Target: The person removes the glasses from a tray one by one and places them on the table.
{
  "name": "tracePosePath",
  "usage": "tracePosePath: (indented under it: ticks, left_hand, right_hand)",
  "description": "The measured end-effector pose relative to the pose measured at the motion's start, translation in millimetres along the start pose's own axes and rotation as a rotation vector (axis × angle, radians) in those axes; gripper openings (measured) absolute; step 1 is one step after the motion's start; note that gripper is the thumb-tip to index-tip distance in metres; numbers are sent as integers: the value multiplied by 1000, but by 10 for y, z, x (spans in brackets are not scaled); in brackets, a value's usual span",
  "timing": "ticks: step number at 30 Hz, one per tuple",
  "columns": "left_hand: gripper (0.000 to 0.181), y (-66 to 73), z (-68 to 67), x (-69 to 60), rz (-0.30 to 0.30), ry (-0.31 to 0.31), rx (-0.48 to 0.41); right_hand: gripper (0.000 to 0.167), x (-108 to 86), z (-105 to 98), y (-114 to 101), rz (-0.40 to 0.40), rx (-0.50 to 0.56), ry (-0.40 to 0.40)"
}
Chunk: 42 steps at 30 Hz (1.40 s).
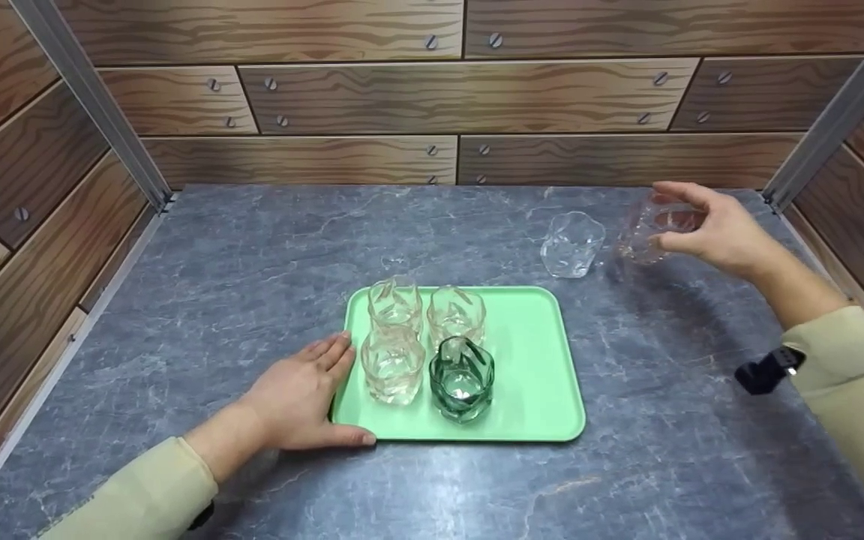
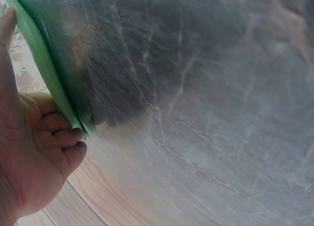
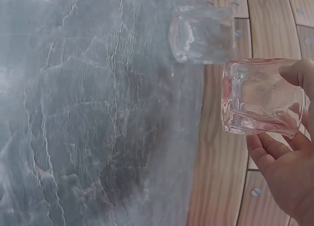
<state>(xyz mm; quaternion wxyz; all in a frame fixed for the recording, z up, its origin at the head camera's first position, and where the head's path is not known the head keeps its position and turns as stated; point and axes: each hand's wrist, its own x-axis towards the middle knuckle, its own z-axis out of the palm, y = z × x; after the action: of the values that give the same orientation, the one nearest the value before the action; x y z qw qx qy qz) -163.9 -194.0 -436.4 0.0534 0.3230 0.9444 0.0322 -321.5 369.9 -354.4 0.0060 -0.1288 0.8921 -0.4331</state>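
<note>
My right hand [image 1: 724, 229] grips a pale pink glass tumbler [image 3: 262, 96] between thumb and fingers at the back right. Whether its base touches the tabletop I cannot tell. Just left of it stands a clear glass tumbler [image 1: 573, 246]. A green tray [image 1: 529, 367] lies at the middle of the table. Its left half bears several faintly tinted clear tumblers [image 1: 393, 367] and one dark green tumbler [image 1: 462, 382] at the front. Along the tray's left rim rests my left hand [image 1: 297, 394], the thumb by the near left corner; fingertips touch the rim in the left wrist view.
The grey marbled tabletop [image 1: 252, 247] ends at wood-patterned panels [image 1: 349, 97] behind and at both sides. Metal corner posts [image 1: 94, 105] rise at the back. A small black device [image 1: 769, 370] is at the right sleeve.
</note>
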Motion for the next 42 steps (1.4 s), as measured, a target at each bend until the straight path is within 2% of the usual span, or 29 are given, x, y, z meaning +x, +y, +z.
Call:
tracePosePath:
  ticks: [13,25,33,42]
  left_hand:
    - [126,-16,-2,2,7,5,10]
    - [127,-30,6,-9,2,17,15]
    - [127,-25,-3,-2,-4,3,19]
    - [129,-2,0,1,-13,-13,17]
  right_hand:
    - [79,144,106,269,89,18,-27]
    - [81,202,233,388,64,63,-36]
    - [80,216,295,406,49,51,-18]
    - [83,207,317,406,81,57,-42]
